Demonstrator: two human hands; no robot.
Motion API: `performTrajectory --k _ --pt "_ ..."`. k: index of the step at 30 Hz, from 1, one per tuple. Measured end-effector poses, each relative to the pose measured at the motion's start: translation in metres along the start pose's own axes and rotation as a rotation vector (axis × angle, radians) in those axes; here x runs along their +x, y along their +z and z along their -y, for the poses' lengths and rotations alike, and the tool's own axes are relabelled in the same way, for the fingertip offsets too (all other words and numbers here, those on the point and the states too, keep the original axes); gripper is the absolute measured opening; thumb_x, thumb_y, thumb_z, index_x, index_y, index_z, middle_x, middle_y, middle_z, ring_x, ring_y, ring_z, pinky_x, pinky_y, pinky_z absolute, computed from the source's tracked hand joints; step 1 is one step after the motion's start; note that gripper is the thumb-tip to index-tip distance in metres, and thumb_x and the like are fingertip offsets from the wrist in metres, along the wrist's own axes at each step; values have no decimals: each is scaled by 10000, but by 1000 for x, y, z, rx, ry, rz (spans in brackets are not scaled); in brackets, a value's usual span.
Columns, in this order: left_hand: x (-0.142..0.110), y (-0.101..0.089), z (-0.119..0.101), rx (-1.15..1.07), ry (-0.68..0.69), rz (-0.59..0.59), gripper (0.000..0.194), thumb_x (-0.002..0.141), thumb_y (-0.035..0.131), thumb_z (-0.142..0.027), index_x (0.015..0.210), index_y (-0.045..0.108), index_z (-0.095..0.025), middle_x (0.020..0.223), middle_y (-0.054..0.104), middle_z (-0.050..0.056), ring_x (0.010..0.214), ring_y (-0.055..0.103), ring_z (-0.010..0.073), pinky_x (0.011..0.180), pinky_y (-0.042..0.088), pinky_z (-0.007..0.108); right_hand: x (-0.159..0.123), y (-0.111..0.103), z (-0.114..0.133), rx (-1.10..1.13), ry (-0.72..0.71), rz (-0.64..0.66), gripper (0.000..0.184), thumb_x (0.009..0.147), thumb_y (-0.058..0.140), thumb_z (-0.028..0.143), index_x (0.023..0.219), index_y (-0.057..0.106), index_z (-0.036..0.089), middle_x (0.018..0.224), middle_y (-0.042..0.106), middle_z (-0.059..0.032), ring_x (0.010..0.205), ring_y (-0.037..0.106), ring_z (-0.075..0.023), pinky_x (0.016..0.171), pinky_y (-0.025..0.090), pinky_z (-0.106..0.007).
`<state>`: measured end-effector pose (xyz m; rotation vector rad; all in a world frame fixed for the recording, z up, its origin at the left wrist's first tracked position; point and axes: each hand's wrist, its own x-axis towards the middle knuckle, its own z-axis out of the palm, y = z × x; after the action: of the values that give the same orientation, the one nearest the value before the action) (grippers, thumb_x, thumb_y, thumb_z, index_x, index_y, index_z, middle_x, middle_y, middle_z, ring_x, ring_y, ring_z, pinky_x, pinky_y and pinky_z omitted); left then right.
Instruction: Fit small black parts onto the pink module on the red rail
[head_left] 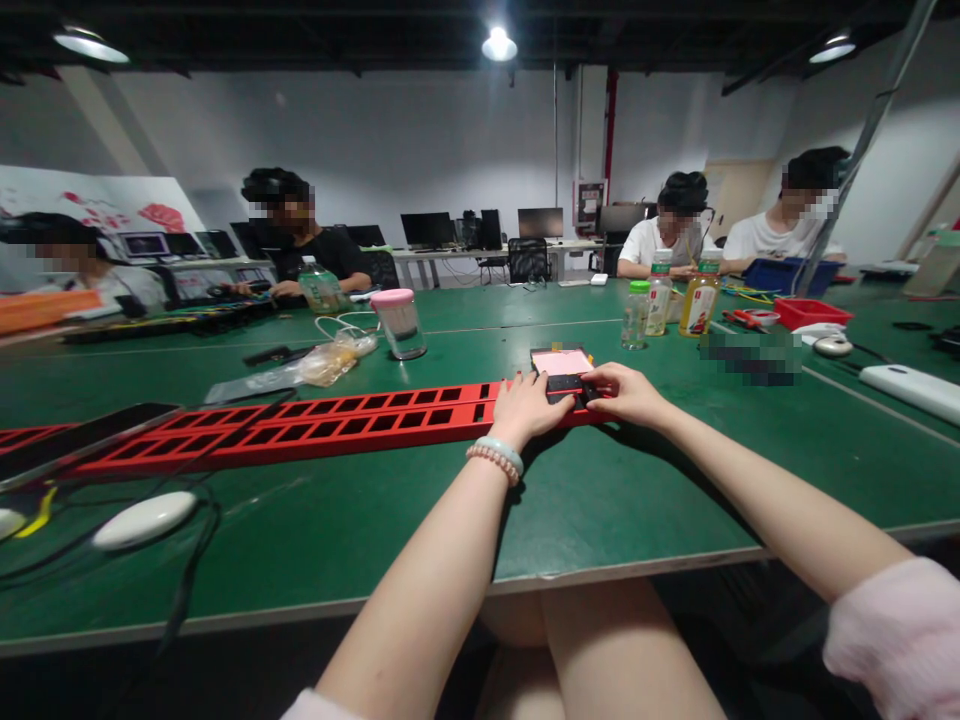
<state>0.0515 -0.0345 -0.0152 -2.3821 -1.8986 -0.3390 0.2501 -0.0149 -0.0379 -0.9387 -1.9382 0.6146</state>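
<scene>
Our left hand (529, 408) lies palm down, fingers loosely spread, at the right end of the red rack (467, 410), which runs along the desk (637, 510) inside its near edge. Our right hand (626, 395) curls nearly closed at the black block (564, 383); we cannot tell whether it grips. Uneven fingertip pressure could tilt the block, while a tug on the cable (247, 425) crossing the rack could skew it.

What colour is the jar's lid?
The lid is pink, seen best in the head view.
</scene>
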Motion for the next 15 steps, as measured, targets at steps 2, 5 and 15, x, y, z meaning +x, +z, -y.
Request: performTrajectory --k 2,5,15 --pt "0 -1 0 3 1 -6 775 785 270 -716 1324 419 -180 1402 414 120 1286 342 315 1042 227 418 -1 0 1 -22 1 3 371 626 703 154 994 660 170 1013 606 -54 887 623 -176 839 510 -316" --pt "-2 -2 -2 15 0 -9 768 784 269 -719 1302 447 -182 1379 444 118 1269 366 313 1031 244 412 -1 1 1 -36 16 6 366 636 709 176 999 660 167 1007 619 -58 867 627 -173 832 510 -318" --pt "-1 0 -2 13 17 -17 804 776 234 -747 1295 456 -175 1369 453 125 1246 392 315 1018 258 402 0 2 3 -102 -1 11 352 657 714 216 1004 679 167 992 636 -67 848 632 -174 807 509 -308"
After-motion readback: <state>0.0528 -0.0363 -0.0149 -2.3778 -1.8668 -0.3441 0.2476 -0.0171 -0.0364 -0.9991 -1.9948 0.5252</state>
